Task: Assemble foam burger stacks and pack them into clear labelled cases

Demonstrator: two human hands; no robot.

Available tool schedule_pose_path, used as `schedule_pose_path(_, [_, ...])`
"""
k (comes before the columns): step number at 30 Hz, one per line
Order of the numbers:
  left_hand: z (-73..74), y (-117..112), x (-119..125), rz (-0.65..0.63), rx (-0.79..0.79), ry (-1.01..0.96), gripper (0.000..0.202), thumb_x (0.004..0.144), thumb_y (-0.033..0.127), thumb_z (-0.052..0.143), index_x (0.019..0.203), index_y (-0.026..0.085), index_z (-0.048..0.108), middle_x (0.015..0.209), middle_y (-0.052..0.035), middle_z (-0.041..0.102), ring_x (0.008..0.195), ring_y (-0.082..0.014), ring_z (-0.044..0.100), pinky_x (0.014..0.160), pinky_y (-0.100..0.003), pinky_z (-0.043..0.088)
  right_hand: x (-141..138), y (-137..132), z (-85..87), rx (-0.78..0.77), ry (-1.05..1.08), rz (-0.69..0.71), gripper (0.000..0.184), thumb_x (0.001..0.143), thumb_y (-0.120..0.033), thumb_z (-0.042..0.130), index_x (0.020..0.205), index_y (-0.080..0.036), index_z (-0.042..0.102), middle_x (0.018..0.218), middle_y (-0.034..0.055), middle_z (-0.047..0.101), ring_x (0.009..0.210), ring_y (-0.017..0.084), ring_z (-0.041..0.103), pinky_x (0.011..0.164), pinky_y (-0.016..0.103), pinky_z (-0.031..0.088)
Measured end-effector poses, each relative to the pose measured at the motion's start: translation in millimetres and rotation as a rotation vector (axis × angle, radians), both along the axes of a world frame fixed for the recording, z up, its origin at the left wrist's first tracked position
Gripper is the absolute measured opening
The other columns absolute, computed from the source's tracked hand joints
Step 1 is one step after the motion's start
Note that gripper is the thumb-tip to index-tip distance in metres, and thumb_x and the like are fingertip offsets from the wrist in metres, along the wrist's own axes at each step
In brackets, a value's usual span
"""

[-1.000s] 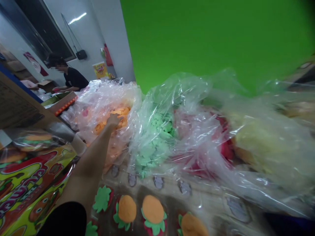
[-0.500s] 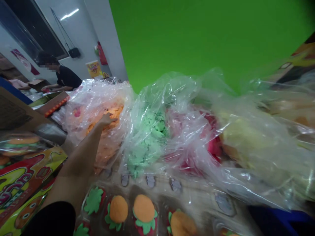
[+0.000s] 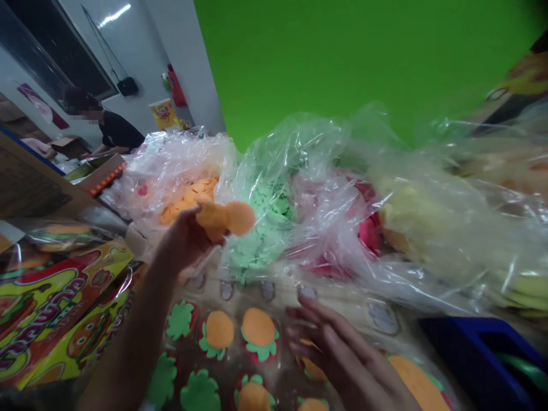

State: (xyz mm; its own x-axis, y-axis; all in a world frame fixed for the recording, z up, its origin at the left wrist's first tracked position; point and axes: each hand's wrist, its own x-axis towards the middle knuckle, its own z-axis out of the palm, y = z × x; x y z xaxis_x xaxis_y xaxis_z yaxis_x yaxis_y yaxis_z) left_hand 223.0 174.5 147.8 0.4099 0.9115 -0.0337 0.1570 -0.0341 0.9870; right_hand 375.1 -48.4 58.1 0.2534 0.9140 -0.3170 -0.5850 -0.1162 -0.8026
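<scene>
Two hands; left hand (image 3: pixel 184 242) holds orange discs (image 3: pixel 225 220); right hand (image 3: pixel 346 357) open

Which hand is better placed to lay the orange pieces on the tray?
Probably the left hand: it holds the orange pieces, while the right hand is open and empty above the tray.

Walls: green backdrop (image 3: pixel 342 57) filling the upper right, plain white wall (image 3: pixel 148 40) beside it
Window: dark pane (image 3: pixel 45 43) in a pale frame, upper left
Light: one bright streak (image 3: pixel 115 15) high on the white wall
Wall items: black bag (image 3: pixel 127 87) on a cord, red case (image 3: pixel 174 85), yellow poster (image 3: pixel 163 113)
Far corner: person (image 3: pixel 120 131) in a dark top, leaning over a cardboard box (image 3: pixel 68 145) - small and distant
</scene>
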Motion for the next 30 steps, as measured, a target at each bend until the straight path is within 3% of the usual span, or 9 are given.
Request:
schedule_pose_path(3, [-17.7, -75.7, 6.4, -0.155, 0.106, 0.032, 0.031, 0.080, 0.047, 0.051, 0.086, 0.020, 0.065, 0.076, -0.0071, 0.070, 0.064, -0.0211, 0.066, 0.054, -0.033, 0.056, -12.6, 19.3, 22.7, 0.127, 0.441, 0.103, 0.044, 0.079, -0.055, 0.062, 0.113, -0.028, 0.061, 0.120, 0.0079, 0.064, 0.098, 0.022, 0.066, 0.085, 0.042, 0.053])
schedule_pose_path(6, [-33.1, -126.2, 1.0, -0.276, 0.490, 0.253, 0.033, 0.075, 0.035, 0.069, 0.106, 0.030, 0.063, 0.110, -0.0050, 0.069, 0.102, -0.0249, 0.065, 0.088, -0.039, 0.055, -18.2, 23.2, 33.3, 0.121, 0.661, 0.173, 0.047, 0.074, -0.056, 0.066, 0.109, -0.025, 0.060, 0.112, 0.0070, 0.066, 0.095, 0.022, 0.067, 0.082, 0.040, 0.055])
schedule_pose_path(8, [-39.5, -144.8, -7.4, -0.354, 0.614, 0.318, 0.047, 0.073, 0.034, 0.073, 0.117, 0.035, 0.057, 0.127, -0.0053, 0.060, 0.118, -0.0263, 0.056, 0.095, -0.040, 0.052, -20.3, 18.3, 33.8, 0.069, 0.717, 0.167, 0.053, 0.071, -0.056, 0.070, 0.112, -0.024, 0.058, 0.108, 0.0071, 0.067, 0.097, 0.024, 0.066, 0.080, 0.038, 0.055])
schedule_pose_path(11, [-42.6, -159.9, -21.6, -0.372, 0.616, 0.318, 0.056, 0.077, 0.030, 0.069, 0.128, 0.037, 0.047, 0.136, -0.0070, 0.053, 0.123, -0.0244, 0.052, 0.082, -0.032, 0.059, -23.9, 7.5, 30.2, 0.018, 0.724, 0.157, 0.060, 0.069, -0.056, 0.071, 0.118, -0.024, 0.055, 0.105, 0.0065, 0.069, 0.093, 0.023, 0.068, 0.074, 0.033, 0.056])
schedule_pose_path(15, [-40.8, -171.7, -34.8, -0.283, 0.703, 0.282, 0.032, 0.081, 0.018, 0.064, 0.109, 0.033, 0.063, 0.121, -0.0050, 0.064, 0.112, -0.0223, 0.060, 0.092, -0.035, 0.054, -29.6, -2.8, 28.0, 0.044, 0.644, 0.210, 0.051, 0.072, -0.048, 0.073, 0.116, -0.026, 0.059, 0.098, 0.0029, 0.070, 0.085, 0.017, 0.069, 0.068, 0.024, 0.056])
schedule_pose_path(19, [-43.8, -175.8, -40.6, -0.025, 0.348, 0.097, 0.010, 0.083, 0.026, 0.062, 0.089, 0.029, 0.069, 0.084, -0.0001, 0.072, 0.077, -0.0160, 0.069, 0.069, -0.025, 0.059, -36.0, -6.3, 29.1, 0.051, 0.538, 0.305, 0.026, 0.076, -0.032, 0.072, 0.100, -0.024, 0.065, 0.088, 0.0010, 0.070, 0.072, 0.014, 0.069, 0.058, 0.023, 0.057])
schedule_pose_path(23, [-48.0, -174.2, -42.2, 0.047, -0.129, -0.116, 0.017, 0.080, 0.038, 0.065, 0.078, 0.021, 0.069, 0.065, 0.0014, 0.065, 0.054, -0.0103, 0.060, 0.049, -0.020, 0.053, -43.0, -9.8, 26.4, 0.056, 0.530, 0.347, 0.018, 0.080, -0.036, 0.068, 0.091, -0.022, 0.066, 0.069, 0.0000, 0.069, 0.061, 0.012, 0.066, 0.055, 0.019, 0.055])
schedule_pose_path(26, [-49.2, -175.6, -40.8, 0.068, -0.282, -0.228, 0.022, 0.074, 0.042, 0.070, 0.074, 0.019, 0.068, 0.067, 0.0014, 0.062, 0.054, -0.0089, 0.057, 0.045, -0.018, 0.051, -47.2, -14.1, 23.3, 0.106, 0.516, 0.370, 0.028, 0.077, -0.044, 0.070, 0.098, -0.024, 0.066, 0.071, 0.0008, 0.070, 0.063, 0.012, 0.066, 0.057, 0.020, 0.055])
schedule_pose_path(30, [-54.4, -175.4, -51.9, 0.070, -0.323, -0.226, 0.030, 0.067, 0.044, 0.075, 0.083, 0.019, 0.068, 0.076, -0.0017, 0.067, 0.056, -0.0116, 0.060, 0.047, -0.022, 0.053, -47.0, -20.2, 15.8, 0.024, 0.442, 0.307, 0.030, 0.070, -0.036, 0.078, 0.096, -0.025, 0.069, 0.072, 0.0002, 0.071, 0.063, 0.009, 0.065, 0.062, 0.016, 0.053])
